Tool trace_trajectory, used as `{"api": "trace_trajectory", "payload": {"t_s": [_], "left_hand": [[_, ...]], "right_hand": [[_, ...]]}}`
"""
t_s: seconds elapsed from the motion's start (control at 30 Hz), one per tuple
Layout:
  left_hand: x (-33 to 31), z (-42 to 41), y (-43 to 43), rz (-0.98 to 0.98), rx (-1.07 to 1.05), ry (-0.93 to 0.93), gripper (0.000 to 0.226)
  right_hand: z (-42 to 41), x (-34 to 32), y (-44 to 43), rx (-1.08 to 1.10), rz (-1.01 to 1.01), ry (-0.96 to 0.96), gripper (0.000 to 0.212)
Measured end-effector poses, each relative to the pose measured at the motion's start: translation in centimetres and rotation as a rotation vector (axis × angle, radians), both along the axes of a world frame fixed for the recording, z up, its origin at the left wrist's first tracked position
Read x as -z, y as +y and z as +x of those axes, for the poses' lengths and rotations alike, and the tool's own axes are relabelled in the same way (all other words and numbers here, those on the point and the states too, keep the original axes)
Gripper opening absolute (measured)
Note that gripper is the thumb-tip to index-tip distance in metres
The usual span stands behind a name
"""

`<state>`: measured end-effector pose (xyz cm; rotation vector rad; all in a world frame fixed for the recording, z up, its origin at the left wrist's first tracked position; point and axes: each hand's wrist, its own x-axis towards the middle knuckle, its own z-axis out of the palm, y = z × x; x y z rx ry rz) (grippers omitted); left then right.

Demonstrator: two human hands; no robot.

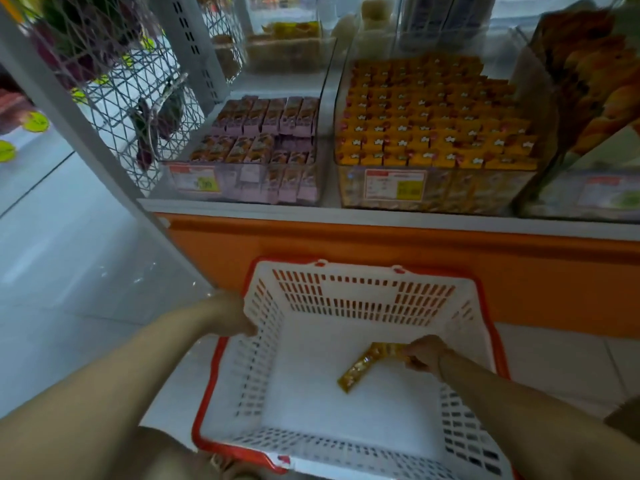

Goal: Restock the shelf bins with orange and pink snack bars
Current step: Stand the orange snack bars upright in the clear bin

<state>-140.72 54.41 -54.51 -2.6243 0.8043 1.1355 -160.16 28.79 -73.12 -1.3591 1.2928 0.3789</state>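
L hand fingertips hidden behind basket wall. R hand covers one end of the orange bars. Basket's near-right corner cut off at bottom edge. Price labels blurred, unreadable. Upper-right bin contents smeared, indistinct.

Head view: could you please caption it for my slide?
Right hand grips orange bars in a basket the left hand holds.

One basket, two orange bars, two hands.

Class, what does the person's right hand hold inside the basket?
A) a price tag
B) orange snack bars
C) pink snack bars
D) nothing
B: the right hand grips orange snack bars low inside the basket.
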Motion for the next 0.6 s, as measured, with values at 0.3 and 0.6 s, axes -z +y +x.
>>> {"api": "trace_trajectory", "payload": {"t_s": [0.3,0.6], "left_hand": [[-2.5,-1.2,-4.9,-0.402,0.057,-0.206,0.017],[-10.0,-3.3,-9.7,-1.396,0.010,-0.535,0.025]], "right_hand": [[4.1,-6.1,-2.0,-0.847,-0.383,0.084,0.035],[5.2,-29.2,-0.1,-1.170,-0.519,-0.250,0.026]]}}
